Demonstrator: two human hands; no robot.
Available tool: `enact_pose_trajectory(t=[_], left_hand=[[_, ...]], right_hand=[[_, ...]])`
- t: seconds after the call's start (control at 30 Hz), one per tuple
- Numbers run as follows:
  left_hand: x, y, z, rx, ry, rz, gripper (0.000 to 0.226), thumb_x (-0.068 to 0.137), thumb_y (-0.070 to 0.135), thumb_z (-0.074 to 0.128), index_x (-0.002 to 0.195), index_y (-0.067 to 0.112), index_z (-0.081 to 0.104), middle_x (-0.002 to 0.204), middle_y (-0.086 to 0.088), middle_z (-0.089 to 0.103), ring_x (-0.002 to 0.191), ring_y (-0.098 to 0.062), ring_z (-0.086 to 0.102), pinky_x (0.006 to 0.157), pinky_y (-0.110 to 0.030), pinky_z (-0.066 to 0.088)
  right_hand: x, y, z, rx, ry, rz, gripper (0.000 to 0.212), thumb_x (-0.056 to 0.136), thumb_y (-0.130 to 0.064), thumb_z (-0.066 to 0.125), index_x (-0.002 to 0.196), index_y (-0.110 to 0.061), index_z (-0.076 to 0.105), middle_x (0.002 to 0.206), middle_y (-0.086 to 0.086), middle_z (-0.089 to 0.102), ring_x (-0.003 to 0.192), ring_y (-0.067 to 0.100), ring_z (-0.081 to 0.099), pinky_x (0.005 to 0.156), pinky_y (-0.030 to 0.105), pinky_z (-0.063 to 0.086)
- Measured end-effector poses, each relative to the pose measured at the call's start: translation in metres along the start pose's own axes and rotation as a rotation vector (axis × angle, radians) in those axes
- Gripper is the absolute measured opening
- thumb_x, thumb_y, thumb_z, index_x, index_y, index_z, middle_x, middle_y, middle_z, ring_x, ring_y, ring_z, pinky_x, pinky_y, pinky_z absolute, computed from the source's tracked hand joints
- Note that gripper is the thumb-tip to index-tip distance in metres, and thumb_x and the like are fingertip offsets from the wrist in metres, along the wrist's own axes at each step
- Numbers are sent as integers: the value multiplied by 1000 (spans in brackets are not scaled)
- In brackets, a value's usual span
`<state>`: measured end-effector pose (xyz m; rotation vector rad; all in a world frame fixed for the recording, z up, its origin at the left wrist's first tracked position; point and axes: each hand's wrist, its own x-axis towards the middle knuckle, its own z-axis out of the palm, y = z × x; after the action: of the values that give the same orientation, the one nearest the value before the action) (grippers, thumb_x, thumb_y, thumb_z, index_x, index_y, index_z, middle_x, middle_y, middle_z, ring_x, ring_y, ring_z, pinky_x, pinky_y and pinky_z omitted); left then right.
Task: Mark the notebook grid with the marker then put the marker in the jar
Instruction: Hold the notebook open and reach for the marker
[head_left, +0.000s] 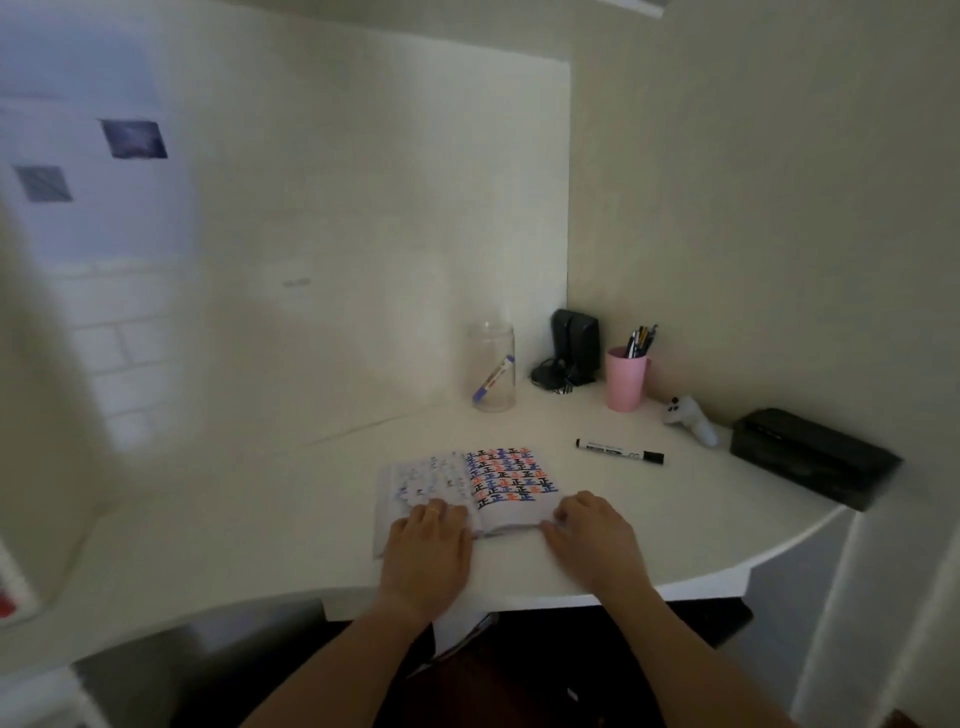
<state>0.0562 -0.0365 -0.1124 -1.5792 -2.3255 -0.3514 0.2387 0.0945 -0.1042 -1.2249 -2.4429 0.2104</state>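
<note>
An open notebook (478, 480) lies on the white desk, its right page filled with rows of black, blue and red marks. My left hand (428, 543) rests flat on the near part of the left page. My right hand (592, 535) touches the notebook's near right corner, fingers bent and holding nothing. A black-capped marker (619, 450) lies on the desk to the right of the notebook, apart from both hands. Behind the notebook stands a clear glass jar (491, 366) with a blue marker (492, 379) leaning inside it.
A pink cup (627, 379) with several pens stands right of the jar. A black device with cables (571, 351) sits in the corner. A small white figure (691, 418) and a black box (810, 454) lie at the right. The desk's curved front edge (519, 597) runs under my wrists.
</note>
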Motion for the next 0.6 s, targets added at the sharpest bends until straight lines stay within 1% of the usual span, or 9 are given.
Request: enact_pose_trajectory(t=[0.07,0.13,0.2,0.27,0.37,0.43,0.5,0.53,0.6], left_hand=[[2,-4,-4,-11,23,80,35,93,42,37,111,22,60,113,-10,65,96,-32,62,74,-44,50],[9,-9,-5,-60,2,133,39,93,46,42,122,25,57,128,-10,62,114,-32,57,86,-47,50],[23,-15,-5,-96,-75,205,50,92,55,41,134,30,50,145,-9,52,133,-31,46,102,-50,43],[43,-20,-3,-78,-193,243,62,88,71,34,140,38,41,154,-4,42,142,-27,34,110,-52,35],[77,-27,-1,-90,-332,144,83,73,93,19,140,47,34,159,6,31,144,-21,26,109,-57,30],[99,-32,5,-76,-326,122,88,68,95,9,138,49,36,156,7,33,141,-22,28,106,-57,32],[121,-36,12,-35,-301,136,81,72,88,10,135,48,41,150,5,39,134,-24,33,100,-55,38],[133,-38,15,-21,-300,141,76,75,85,14,133,46,44,146,4,43,130,-25,36,98,-53,40],[155,-39,24,9,-305,165,67,81,81,23,130,42,46,135,-1,48,122,-25,41,95,-49,43]], right_hand=[[1,0,3,-5,12,-5,37,95,-46,51,110,-17,67,113,3,66,108,22,61,86,32,49],[5,0,6,-18,23,-36,35,94,-46,51,110,-17,66,113,4,64,107,23,59,86,33,48],[11,4,8,-48,14,-79,34,93,-48,50,110,-21,63,113,1,61,107,22,56,85,31,46],[23,12,6,-52,-3,-118,33,91,-53,51,105,-26,65,111,-4,60,106,17,55,83,29,44],[54,30,0,-54,92,-135,29,94,-45,54,97,-24,74,110,-5,66,105,17,59,81,29,48],[81,39,-1,-104,133,-83,27,96,-36,54,111,-23,73,120,-2,68,112,21,59,89,33,50],[108,45,0,-213,105,-1,36,97,-26,52,131,-22,62,133,2,62,120,25,55,95,36,48],[121,48,0,-286,75,36,42,96,-22,50,137,-21,56,137,4,59,122,26,54,95,37,47],[143,50,-2,-428,2,110,48,93,-19,50,141,-19,48,137,8,55,121,29,53,95,39,46]])
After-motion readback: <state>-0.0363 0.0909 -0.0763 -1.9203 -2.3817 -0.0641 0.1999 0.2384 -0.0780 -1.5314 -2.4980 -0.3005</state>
